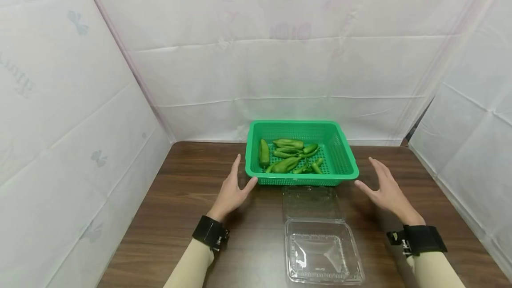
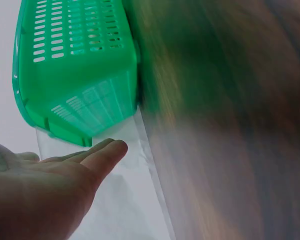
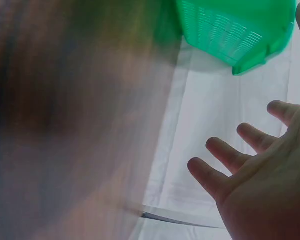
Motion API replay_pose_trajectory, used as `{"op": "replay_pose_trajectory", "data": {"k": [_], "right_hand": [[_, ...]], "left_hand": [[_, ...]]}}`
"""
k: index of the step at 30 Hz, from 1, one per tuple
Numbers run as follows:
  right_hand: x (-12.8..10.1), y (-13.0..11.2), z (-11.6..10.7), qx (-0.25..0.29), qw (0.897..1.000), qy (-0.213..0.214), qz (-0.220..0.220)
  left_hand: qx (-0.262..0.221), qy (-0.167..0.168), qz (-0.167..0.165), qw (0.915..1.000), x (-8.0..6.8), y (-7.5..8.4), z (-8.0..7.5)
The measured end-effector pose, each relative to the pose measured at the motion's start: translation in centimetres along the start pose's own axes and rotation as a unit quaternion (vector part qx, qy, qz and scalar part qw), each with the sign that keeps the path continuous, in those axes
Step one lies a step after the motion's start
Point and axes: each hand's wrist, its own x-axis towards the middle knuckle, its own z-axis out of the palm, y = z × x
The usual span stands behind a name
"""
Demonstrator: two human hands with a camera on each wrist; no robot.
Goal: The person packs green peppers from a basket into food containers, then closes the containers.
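Note:
A green plastic basket with slotted walls stands at the back of the table, holding several green peppers. My left hand is beside its left front corner, fingers straight and thumb spread toward the rim. In the left wrist view that hand lies close along the basket's side wall. Off the right front corner is my right hand, holding nothing. Its fingers are spread apart, with a gap to the basket in the right wrist view.
In front of the basket lies a clear plastic clamshell box, its lid folded back toward the basket. White sheeting walls in the wooden table at the back and both sides.

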Motion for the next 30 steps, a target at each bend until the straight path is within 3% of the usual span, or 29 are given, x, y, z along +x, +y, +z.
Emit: {"op": "replay_pose_trajectory", "data": {"k": [6,15,16,22,23,30], "right_hand": [[1.3,-0.7,-1.3,-0.011,1.0,-0.011,-0.013],[6.2,-3.7,-4.4,-0.075,0.993,-0.066,-0.069],[6.9,-4.2,-4.8,-0.083,0.991,-0.074,-0.074],[11.3,-6.6,-5.9,-0.13,0.977,-0.133,-0.101],[12.1,-7.1,-5.9,-0.137,0.975,-0.139,-0.108],[16.2,-11.0,-4.2,-0.161,0.959,-0.196,-0.125]], "left_hand": [[-0.072,-0.024,0.011,0.9971,0.8,0.2,0.5],[-0.114,-0.018,0.025,0.993,1.4,0.6,0.5],[-0.116,-0.02,0.026,0.9927,1.3,1.2,0.2],[-0.109,-0.023,0.032,0.9933,1.8,1.3,0.5],[-0.107,-0.021,0.034,0.9934,2.1,0.7,0.8],[-0.08,-0.013,0.035,0.9961,2.1,1.0,1.1]]}}
